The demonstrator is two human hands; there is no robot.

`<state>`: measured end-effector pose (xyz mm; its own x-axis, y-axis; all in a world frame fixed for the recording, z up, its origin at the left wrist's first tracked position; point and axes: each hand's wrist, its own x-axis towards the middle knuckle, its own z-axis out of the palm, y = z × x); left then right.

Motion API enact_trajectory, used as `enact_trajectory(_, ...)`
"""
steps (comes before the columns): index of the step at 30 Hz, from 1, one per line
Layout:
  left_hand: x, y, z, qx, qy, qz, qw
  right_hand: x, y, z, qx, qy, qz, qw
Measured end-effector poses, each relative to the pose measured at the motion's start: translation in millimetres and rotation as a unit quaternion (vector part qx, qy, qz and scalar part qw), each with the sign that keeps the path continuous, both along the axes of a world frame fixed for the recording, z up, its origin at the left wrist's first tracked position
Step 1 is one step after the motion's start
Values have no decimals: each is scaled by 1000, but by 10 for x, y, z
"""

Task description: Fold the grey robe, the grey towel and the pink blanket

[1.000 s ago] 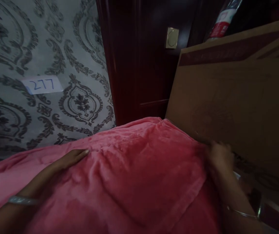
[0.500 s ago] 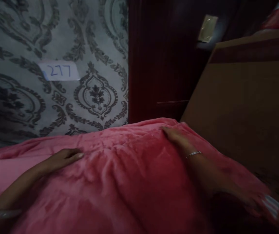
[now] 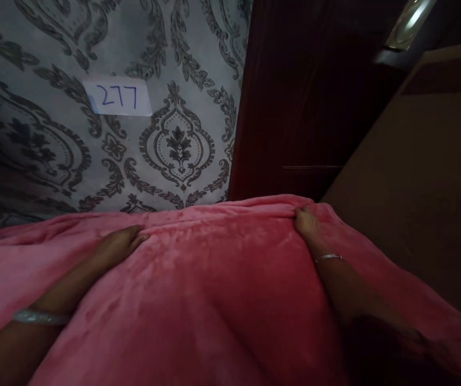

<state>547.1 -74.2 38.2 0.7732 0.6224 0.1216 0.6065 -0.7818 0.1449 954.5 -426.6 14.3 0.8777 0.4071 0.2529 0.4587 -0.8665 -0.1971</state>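
Pink plush fleece blanket (image 3: 230,279) looks soft and limp, left hand (image 3: 119,244) flat on it, right hand (image 3: 306,222) pinching its far edge

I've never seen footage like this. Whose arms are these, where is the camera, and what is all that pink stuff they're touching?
There is no machine here: these are a person's two bare arms, seen by a camera worn on that person's head, looking forward and down. That is why the arms come in from the bottom corners.

The pink stuff is a soft blanket spread over a surface that it hides. The left hand lies flat on it, palm down. The right hand rests at the blanket's far edge, its fingers curled at the fold; whether they pinch the cloth is hard to tell. Each wrist wears a bangle.

Behind stands a patterned wall with a paper label reading 277, beside it a dark wooden door, and at right a big cardboard sheet.
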Motion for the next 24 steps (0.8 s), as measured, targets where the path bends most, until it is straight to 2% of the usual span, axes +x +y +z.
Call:
enact_trajectory(2, -18, 75, -129, -25, -21, -8, 999, 44, 8, -121, 10, 9, 8, 1000)
enact_trajectory(5, -64, 116, -180, -35, -46, -18, 998, 119, -71, -154, 54, 28, 25, 998)
enact_trajectory(10, -30, 3, -52, -29, -63, -22, 997, 80, -435, -85, 155, 28, 104, 982)
enact_trajectory(14, 54, -212, 140, 43, -75, -74, 993, -254, -978, -77, 194, 5, 99, 976)
enact_trajectory(17, 68, -599, 304, 94, -121, -170, 973, -643, -1405, -52, 211, -10, 39, 977)
enact_trajectory(20, -31, -1260, 396, 45, -85, -313, 945, -1040, -1741, -18, 216, -19, -61, 974)
enact_trajectory(22, -166, -1756, 371, -2, -50, -409, 911, -1283, -1901, -3, 200, -6, -133, 971)
enact_trajectory(24, -321, -2179, 275, -34, -16, -461, 887, -1494, -2018, 1, 175, 23, -184, 967)
